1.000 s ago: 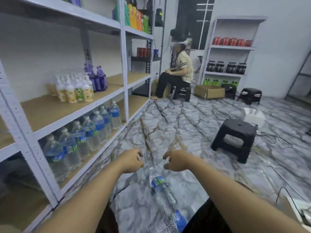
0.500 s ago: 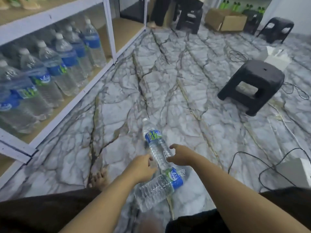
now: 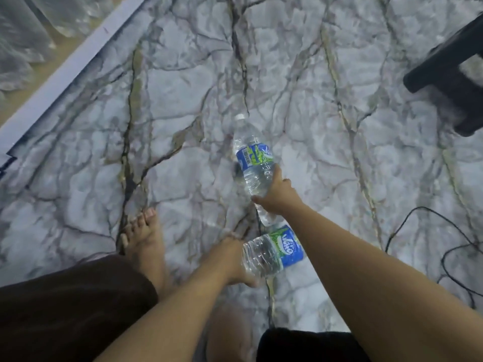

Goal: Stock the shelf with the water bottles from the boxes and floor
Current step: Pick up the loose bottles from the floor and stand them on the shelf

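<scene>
While the person bent low over the marble floor (image 3: pixel 183 100), both hands were clamped on water bottles, one each. The right hand (image 3: pixel 277 195) curled round the lower body of the far bottle (image 3: pixel 254 158), which tilted with its white cap pointing away from the person and its blue and green label just above the fingers. Whether its base rested on the floor could not be told. The left hand (image 3: pixel 230 257) gripped the clear ribbed part of the near bottle (image 3: pixel 271 254), which lay roughly crosswise, its blue label end running under the right forearm. The base of the far bottle sat just beside that label; contact between the two was unclear.

Left of the hands a bare foot (image 3: pixel 143 239) stood flat on the floor, with dark shorts (image 3: pixel 65 296) covering the knee in front of it. At the upper left ran the white front edge of the shelf (image 3: pixel 65 71), and behind it stood a blurred row of stocked bottles (image 3: pixel 26 35). A black stool (image 3: pixel 449 74) stood at the upper right, well apart from the hands, and a black cable (image 3: pixel 444 244) looped over the floor at the right.
</scene>
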Tool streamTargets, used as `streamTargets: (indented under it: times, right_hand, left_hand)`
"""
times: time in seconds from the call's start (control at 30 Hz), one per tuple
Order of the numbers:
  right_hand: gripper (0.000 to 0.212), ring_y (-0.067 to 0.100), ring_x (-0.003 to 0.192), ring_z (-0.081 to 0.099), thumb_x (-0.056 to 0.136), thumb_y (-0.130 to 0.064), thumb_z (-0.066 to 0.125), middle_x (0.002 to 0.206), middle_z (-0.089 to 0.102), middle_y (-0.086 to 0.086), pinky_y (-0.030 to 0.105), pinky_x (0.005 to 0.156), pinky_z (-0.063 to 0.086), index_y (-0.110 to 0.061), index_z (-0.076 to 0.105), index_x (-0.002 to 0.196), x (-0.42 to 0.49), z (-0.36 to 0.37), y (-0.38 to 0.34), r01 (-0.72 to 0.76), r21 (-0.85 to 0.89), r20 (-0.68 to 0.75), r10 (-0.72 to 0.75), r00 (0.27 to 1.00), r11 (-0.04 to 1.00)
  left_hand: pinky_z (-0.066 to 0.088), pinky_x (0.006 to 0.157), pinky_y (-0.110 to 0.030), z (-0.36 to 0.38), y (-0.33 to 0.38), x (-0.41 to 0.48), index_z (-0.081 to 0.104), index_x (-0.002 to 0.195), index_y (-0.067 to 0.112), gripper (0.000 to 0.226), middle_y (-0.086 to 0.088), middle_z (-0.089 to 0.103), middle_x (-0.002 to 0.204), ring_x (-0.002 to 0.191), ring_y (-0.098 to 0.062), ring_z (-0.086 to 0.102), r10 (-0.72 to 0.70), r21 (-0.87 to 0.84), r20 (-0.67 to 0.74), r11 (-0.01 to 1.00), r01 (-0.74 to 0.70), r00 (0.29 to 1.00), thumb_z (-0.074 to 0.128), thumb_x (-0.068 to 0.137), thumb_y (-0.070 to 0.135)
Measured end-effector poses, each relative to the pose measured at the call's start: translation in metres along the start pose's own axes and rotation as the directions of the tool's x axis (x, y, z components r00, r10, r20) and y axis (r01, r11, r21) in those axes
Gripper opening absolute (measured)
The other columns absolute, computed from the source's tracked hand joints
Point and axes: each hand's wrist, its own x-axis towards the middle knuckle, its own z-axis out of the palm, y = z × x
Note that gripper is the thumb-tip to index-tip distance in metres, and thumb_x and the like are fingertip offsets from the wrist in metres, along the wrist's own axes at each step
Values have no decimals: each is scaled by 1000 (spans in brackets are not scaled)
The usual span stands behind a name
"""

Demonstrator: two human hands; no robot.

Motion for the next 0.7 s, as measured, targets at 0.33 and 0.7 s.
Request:
streamTargets:
  times: [0.33, 0.7]
  right_hand:
    - [91, 35, 126, 50, 83, -28, 72, 140, 46, 19, 35, 95, 44, -19, 16, 155, 21, -39, 38, -7, -21, -66, 6, 998, 1000]
    - [98, 32, 121, 53, 69, -21, 86, 133, 54, 15, 34, 95, 43, -11, 29, 148, 11, -46, 89, -173, 78, 10, 173, 985, 982]
  left_hand:
    - [49, 86, -30, -28, -57, -13, 63, 117, 30, 81, 2, 63, 105, 107, -20, 59, 30, 22, -215, 999, -26, 976, 82, 44, 61]
    - [40, 92, -31, -53, -77, -22, 63, 127, 17, 84, -11, 64, 119, 115, -26, 57, -138, -120, -318, 987, 104, 938, 85, 56, 57]
